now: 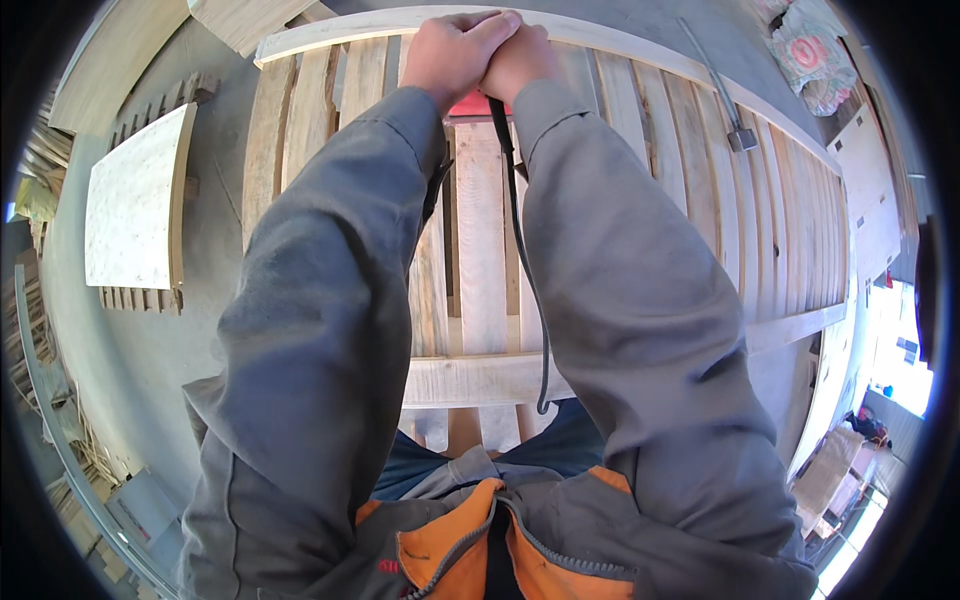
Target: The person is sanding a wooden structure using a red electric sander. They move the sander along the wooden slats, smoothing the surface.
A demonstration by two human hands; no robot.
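Both my arms stretch forward over a slatted wooden frame [480, 375], and my hands meet at its far side. My left hand [447, 52] is closed, its thumb reaching over toward the other hand. Right against it, my right hand [524, 62] is closed too. Beneath them shows a bit of a red corded power tool [466, 106]; my hands hide most of it, so its exact kind cannot be made out. A black cord [516, 215] runs from it back toward my body, between my forearms and over the near rail.
A hammer [741, 138] with a long metal handle lies on the slats at right. Left, a pale board stack [137, 200] rests on slatted wood on the floor. Plastic sacks [812, 60] lie at far right. Large panels [115, 65] stand at far left.
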